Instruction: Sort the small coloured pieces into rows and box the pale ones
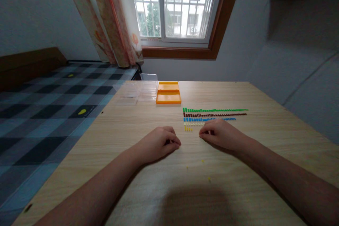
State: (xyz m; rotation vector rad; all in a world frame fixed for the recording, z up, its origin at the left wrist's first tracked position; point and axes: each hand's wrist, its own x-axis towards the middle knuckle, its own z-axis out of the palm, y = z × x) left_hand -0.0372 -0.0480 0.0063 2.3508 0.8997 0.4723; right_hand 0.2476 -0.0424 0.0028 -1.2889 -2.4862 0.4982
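My left hand (161, 142) rests low over the table, left of the short yellow row, its thumb and fingertips closed together. My right hand (222, 133) is just right of that row, thumb and forefinger pinched near the tabletop. Whatever either pinch may hold is too small or hidden to see. Small pieces lie in rows by colour: a green row (201, 110), a dark brown row (203, 115), a blue row (196, 119), a pale cream row (194, 124) and a few yellow pieces (188, 129). My right hand partly covers the blue and cream rows.
A few loose yellow bits (209, 179) lie on the wooden table (127, 190) nearer to me. An opened orange case (168, 103) sits at the far side, beside clear plastic boxes (129, 99). A bed with a checked cover (47, 148) adjoins the left edge.
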